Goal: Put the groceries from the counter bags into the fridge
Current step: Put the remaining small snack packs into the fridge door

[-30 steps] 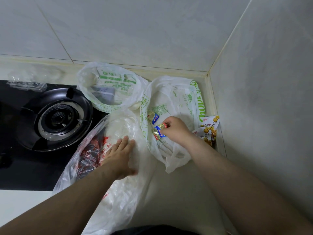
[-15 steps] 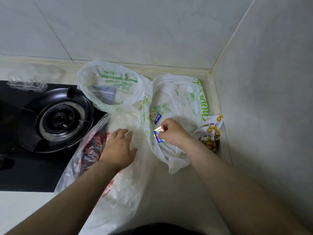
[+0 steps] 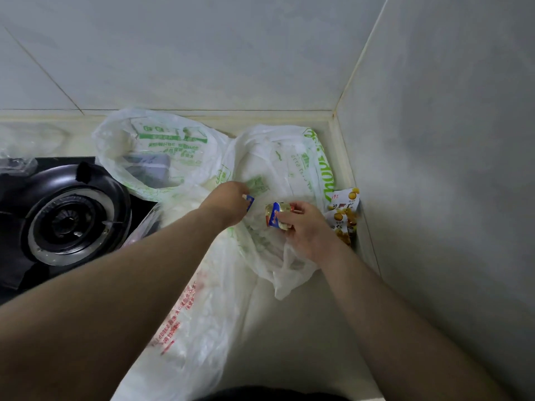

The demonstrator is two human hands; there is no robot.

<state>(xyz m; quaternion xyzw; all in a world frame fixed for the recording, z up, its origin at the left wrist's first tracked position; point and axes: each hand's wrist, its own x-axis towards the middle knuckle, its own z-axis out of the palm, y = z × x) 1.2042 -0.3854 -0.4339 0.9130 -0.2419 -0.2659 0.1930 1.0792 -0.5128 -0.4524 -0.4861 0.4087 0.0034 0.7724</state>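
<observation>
head-worn, looking down, close over counter (image 3: 289, 328)

Your left hand (image 3: 228, 202) has left the red-printed bag (image 3: 185, 314) and crossed to the small blue packet (image 3: 249, 202); your right hand (image 3: 301, 230) has raised its gold packet (image 3: 276, 217).

The back bag (image 3: 162, 146), the right bag (image 3: 289, 163) and the front bag (image 3: 202, 328) were thin, soft plastic. You could see through them a bit, and they were full of crinkles. The packet (image 3: 276, 217) looked like shiny foil. The snack packs (image 3: 344, 215) were shiny plastic too. The walls (image 3: 202, 53) were big smooth tiles with a soft shine. The tabletop (image 3: 289, 342) was smooth and hard, like stone, and a little dull. The stove (image 3: 17, 273) top was glossy, like black glass. The burner (image 3: 69, 218) was dark metal with a bright shiny ring round it. A box (image 3: 17, 164) behind the stove was clear, hard plastic.
</observation>
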